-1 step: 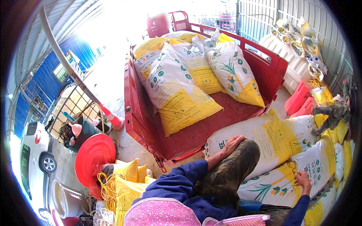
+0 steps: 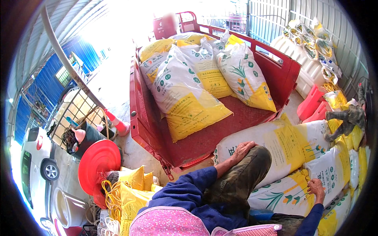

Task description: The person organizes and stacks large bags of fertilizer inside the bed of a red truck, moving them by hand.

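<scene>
My left hand point(image 2: 242, 150) rests open on my knee; right hand point(image 2: 316, 187) grips a lower sack point(image 2: 289, 192) at four o'clock — stacked sacks could slide.

Red cart bed point(image 2: 220, 135) — white-and-yellow sacks point(image 2: 189, 94) lean stacked from 12 to 10 o'clock; bare floor at 5. Concrete ground point(image 2: 138, 155) at 7 carries a sack pile point(image 2: 295, 157).
</scene>
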### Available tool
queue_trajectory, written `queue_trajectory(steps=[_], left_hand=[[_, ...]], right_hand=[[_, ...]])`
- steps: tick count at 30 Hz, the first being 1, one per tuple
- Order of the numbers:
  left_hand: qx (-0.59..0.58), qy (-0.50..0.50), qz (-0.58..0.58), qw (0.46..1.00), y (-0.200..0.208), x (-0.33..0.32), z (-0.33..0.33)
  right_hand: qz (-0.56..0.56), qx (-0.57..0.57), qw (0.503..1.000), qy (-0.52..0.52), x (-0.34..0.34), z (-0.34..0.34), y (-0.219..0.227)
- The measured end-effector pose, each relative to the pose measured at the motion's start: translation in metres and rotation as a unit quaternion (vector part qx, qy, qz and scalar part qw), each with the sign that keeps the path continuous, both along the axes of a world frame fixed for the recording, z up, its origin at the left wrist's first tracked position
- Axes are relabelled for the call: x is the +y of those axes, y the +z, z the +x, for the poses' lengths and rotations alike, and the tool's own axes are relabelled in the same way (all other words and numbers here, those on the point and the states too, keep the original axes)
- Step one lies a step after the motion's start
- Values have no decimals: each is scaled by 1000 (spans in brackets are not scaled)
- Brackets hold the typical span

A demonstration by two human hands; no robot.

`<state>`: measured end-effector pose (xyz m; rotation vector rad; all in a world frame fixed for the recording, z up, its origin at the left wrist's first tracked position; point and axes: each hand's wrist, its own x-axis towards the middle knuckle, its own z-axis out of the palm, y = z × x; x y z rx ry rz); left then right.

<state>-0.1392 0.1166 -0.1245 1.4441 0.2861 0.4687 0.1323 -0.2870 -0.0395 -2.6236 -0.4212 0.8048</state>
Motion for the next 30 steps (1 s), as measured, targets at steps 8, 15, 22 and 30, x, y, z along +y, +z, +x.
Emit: queue_trajectory(steps=[8,15,22,30], left_hand=[[-6,0,-74,997,-15,4,-1],[-30,65,194,978,-14,-3,6],[22,31,27,999,-17,11,5],[13,20,28,999,26,-14,2]], right_hand=[[29,-7,999,13,4,-5,-3],[-28,-81,990,108,-25,24,-23],[-15,-4,999,29,5,3,6],[-38,22,999,3,2,-12,21]])
